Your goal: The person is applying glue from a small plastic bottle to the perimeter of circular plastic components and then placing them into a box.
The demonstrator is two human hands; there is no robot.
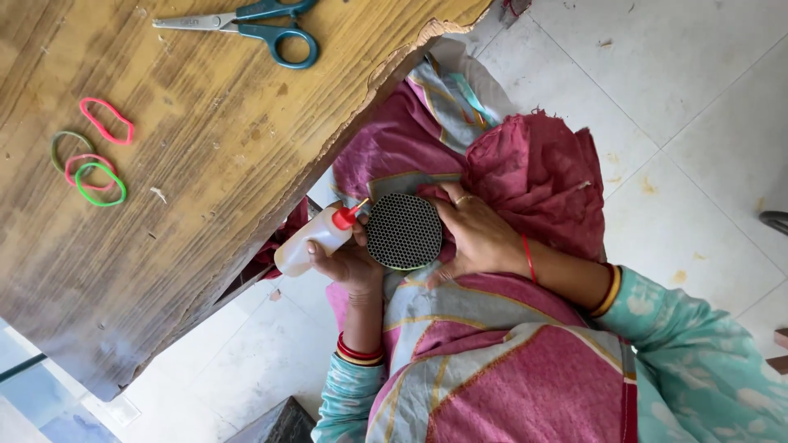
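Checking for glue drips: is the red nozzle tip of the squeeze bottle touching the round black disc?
Apart. The head view shows the red nozzle tip pointing past the round black disc, with pink cloth visible between them. The left hand holds the bottle.

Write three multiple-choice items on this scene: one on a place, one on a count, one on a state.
1. Where do the scissors lie?
A. on the wooden table
B. on the floor
C. on the lap

2. How many rubber bands lie on the table?
A. two
B. four
C. six

3. The left hand is:
A. empty
B. flat on the table
C. gripping a squeeze bottle

Key: 1 A, they rest near the table's far edge; 2 B, two pink and two green; 3 C, fingers wrap the red-tipped bottle beside the round mesh disc, which the right hand touches.
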